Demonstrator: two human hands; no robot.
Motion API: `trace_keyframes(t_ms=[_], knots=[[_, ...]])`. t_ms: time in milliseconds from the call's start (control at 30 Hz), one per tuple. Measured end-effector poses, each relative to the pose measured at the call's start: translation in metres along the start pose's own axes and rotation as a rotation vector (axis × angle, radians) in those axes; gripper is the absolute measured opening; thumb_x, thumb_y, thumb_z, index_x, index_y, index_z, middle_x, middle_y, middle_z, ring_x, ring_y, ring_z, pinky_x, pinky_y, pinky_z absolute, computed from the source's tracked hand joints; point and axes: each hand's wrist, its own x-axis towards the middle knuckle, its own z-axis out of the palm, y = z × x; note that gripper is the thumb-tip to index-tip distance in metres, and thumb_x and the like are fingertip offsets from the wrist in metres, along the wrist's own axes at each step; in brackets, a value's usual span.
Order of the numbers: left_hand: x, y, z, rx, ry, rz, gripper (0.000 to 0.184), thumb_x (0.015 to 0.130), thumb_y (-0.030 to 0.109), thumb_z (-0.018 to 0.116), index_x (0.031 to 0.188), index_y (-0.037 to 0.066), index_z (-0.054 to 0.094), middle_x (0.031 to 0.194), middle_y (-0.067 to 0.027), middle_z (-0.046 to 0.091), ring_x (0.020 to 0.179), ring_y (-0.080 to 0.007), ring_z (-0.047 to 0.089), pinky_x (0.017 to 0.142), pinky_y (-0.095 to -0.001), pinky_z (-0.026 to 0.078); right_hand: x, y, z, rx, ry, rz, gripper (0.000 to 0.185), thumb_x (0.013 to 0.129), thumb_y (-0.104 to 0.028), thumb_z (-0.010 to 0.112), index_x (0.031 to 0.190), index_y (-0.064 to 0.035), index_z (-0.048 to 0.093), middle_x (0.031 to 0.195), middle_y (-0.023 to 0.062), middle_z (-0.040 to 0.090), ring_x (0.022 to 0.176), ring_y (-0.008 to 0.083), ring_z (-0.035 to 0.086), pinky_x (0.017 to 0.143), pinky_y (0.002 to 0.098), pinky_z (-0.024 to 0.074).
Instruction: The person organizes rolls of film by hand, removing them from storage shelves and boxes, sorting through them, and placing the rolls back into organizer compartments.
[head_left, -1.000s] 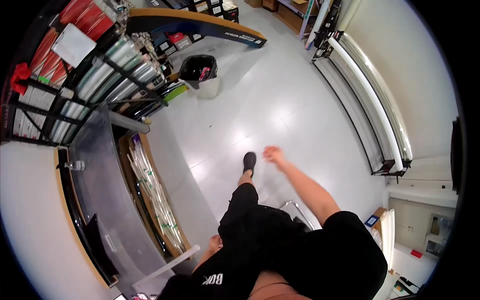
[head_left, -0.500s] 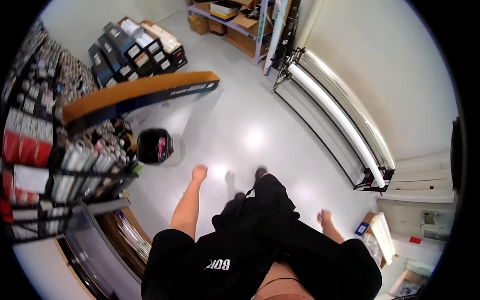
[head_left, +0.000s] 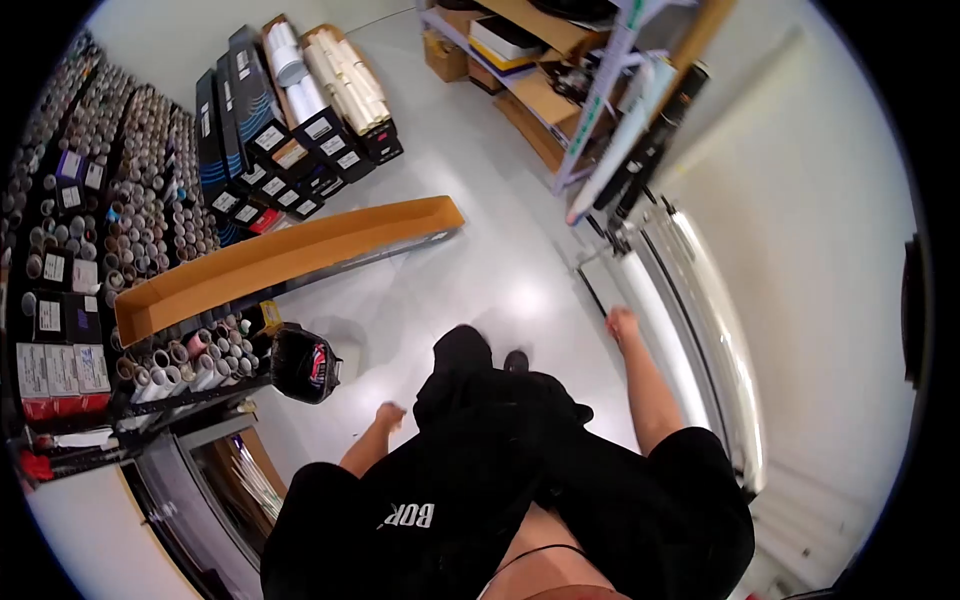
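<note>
My left hand (head_left: 391,416) hangs low beside my body, its fingers curled in and nothing visible in them. The black waste bin (head_left: 289,365), with some red and white rubbish inside, is the nearest thing to it, a short way to the left. My right hand (head_left: 622,323) swings out ahead of me, loosely closed, with no object showing in it. In the view it lies close to the white roll (head_left: 655,318) on the low black rack along the right wall; no grip on the roll is seen.
A long open cardboard box (head_left: 300,248) lies across the floor ahead on the left. Rolls fill the left-hand shelving (head_left: 140,190). Long black boxes (head_left: 255,120) are stacked behind. A shelf unit (head_left: 575,150) with upright rolls stands ahead right.
I have walked forward, and the shelf unit, box and rack are closer. My right arm has swung forward; my left arm has swung back.
</note>
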Motion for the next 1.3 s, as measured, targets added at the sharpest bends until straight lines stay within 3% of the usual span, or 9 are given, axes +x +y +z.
trace_keyframes(t_ms=[200, 267, 400, 533, 700, 967, 1033, 1167, 1300], knots=[[0.077, -0.091, 0.025, 0.883, -0.339, 0.523, 0.02, 0.082, 0.018, 0.051, 0.088, 0.007, 0.066, 0.095, -0.015, 0.067, 0.081, -0.0306, 0.065, 0.065, -0.046, 0.051, 0.223, -0.22, 0.159, 0.144, -0.155, -0.258, 0.01, 0.09, -0.02, 0.055, 0.088, -0.0104, 0.056, 0.068, -0.0002, 0.057, 0.054, 0.0094, 0.052, 0.046, 0.0229, 0.0408], [0.132, 0.021, 0.015, 0.841, -0.087, 0.778, 0.021, 0.083, 0.021, 0.051, 0.089, 0.008, 0.067, 0.095, -0.015, 0.066, 0.079, -0.0303, 0.065, 0.064, -0.0452, 0.051, 0.292, -0.315, 0.145, 0.07, -0.27, -0.345, 0.013, 0.091, -0.024, 0.056, 0.089, -0.0108, 0.056, 0.069, 0.0004, 0.057, 0.054, 0.0103, 0.053, 0.048, 0.0237, 0.0426], [0.235, 0.22, -0.079, -0.102, -0.261, -0.133, 0.031, 0.086, 0.032, 0.051, 0.094, 0.007, 0.066, 0.097, -0.0155, 0.066, 0.079, -0.0308, 0.065, 0.07, -0.0425, 0.052, 0.338, -0.318, 0.18, -0.304, -0.382, -0.123, 0.025, 0.084, -0.016, 0.065, 0.106, -0.0054, 0.057, 0.076, 0.0045, 0.062, 0.059, 0.0113, 0.057, 0.05, 0.0256, 0.0457], [0.327, 0.415, -0.241, -0.406, 0.388, 0.441, 0.036, 0.081, 0.032, 0.061, 0.102, 0.003, 0.065, 0.099, -0.019, 0.066, 0.096, -0.0324, 0.063, 0.082, -0.0401, 0.049, 0.392, -0.338, 0.173, -0.207, -0.288, 0.261, 0.023, 0.087, -0.014, 0.057, 0.11, -0.0086, 0.055, 0.084, 0.0072, 0.062, 0.063, 0.0194, 0.06, 0.05, 0.0349, 0.0469], [0.397, 0.597, -0.43, -0.598, 0.382, 0.485, 0.035, 0.081, 0.027, 0.062, 0.107, 0.003, 0.062, 0.094, -0.0196, 0.066, 0.088, -0.0322, 0.064, 0.078, -0.0374, 0.049, 0.484, -0.347, 0.253, -0.456, -0.206, 0.618, 0.009, 0.088, -0.019, 0.053, 0.089, -0.0097, 0.054, 0.073, 0.0062, 0.053, 0.053, 0.0191, 0.05, 0.045, 0.0343, 0.0428], [0.555, 0.46, -0.43, -0.83, 0.179, -0.26, 0.028, 0.078, 0.028, 0.06, 0.07, 0.002, 0.064, 0.065, -0.0138, 0.065, 0.061, -0.0272, 0.063, 0.066, -0.0412, 0.052, 0.74, -0.437, 0.502, -0.802, -0.276, -0.114, 0.028, 0.084, -0.016, 0.056, 0.11, -0.0047, 0.061, 0.093, 0.007, 0.063, 0.08, 0.017, 0.06, 0.066, 0.0272, 0.0478], [0.515, 0.501, -0.439, -0.742, 0.078, -0.505, 0.022, 0.079, 0.02, 0.057, 0.066, 0.003, 0.061, 0.057, -0.0119, 0.059, 0.05, -0.0249, 0.057, 0.052, -0.038, 0.05, 0.677, -0.611, 0.603, -0.37, -0.485, 0.051, 0.029, 0.088, -0.017, 0.055, 0.114, -0.0045, 0.057, 0.096, 0.0094, 0.064, 0.082, 0.0169, 0.063, 0.067, 0.028, 0.0502], [0.544, 0.476, -0.368, -1.153, 0.011, -0.482, 0.021, 0.088, 0.025, 0.046, 0.081, 0.007, 0.056, 0.067, -0.0092, 0.057, 0.048, -0.0206, 0.051, 0.037, -0.0334, 0.037, 0.72, -0.627, 0.73, -0.305, -0.638, 0.115, 0.035, 0.089, -0.021, 0.059, 0.119, -0.006, 0.051, 0.1, 0.0079, 0.064, 0.086, 0.0169, 0.063, 0.072, 0.0278, 0.0494], [0.569, 0.618, -0.457, -0.635, -0.399, -0.567, 0.032, 0.09, 0.031, 0.053, 0.092, 0.001, 0.062, 0.069, -0.0151, 0.06, 0.059, -0.0266, 0.058, 0.052, -0.0415, 0.049, 0.763, -0.742, 0.787, -0.52, -0.691, 0.024, 0.032, 0.091, -0.02, 0.057, 0.119, -0.0052, 0.052, 0.104, 0.0092, 0.063, 0.09, 0.0171, 0.063, 0.077, 0.0289, 0.0508]])
